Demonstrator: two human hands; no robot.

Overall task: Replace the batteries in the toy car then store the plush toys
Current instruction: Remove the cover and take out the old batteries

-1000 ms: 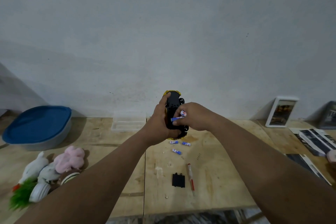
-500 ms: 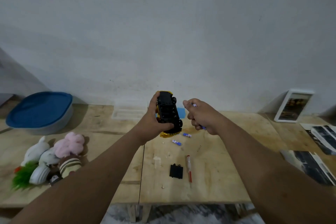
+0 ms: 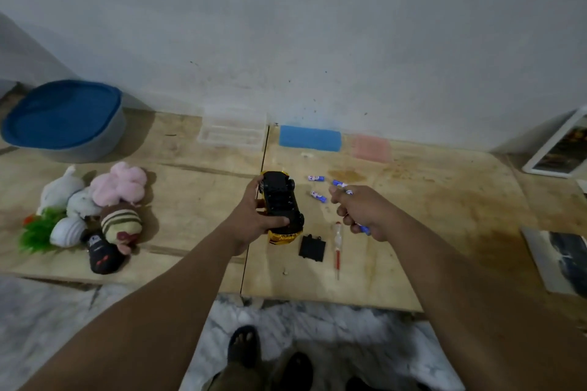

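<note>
1. Yellow toy car (image 3: 281, 205) held underside-up, gripped in left hand (image 3: 251, 222) over the wooden table (image 3: 428, 232); I see its black belly.
2. Right hand (image 3: 365, 213) clenched round batteries (image 3: 362, 227); three more loose batteries (image 3: 318, 196) on table.
3. Plush toys (image 3: 95, 209) piled far left.

Illumination is dim, soft and cool, with no hard highlights on the wall (image 3: 317, 25). The blue-lidded tub (image 3: 63, 119) casts a broad, diffuse shadow toward 3 o'clock, and the plush toys (image 3: 95, 209) do the same, which places the light source toward 9 o'clock. Wide-angle distortion bends the table (image 3: 444, 200) edges at 3 and 9 o'clock. The whole frame is soft, with slight motion blur. The right hand (image 3: 365, 213) and the batteries (image 3: 317, 187) beside it lack fine detail. The forearms at 6 o'clock are underexposed and blurred.
</note>
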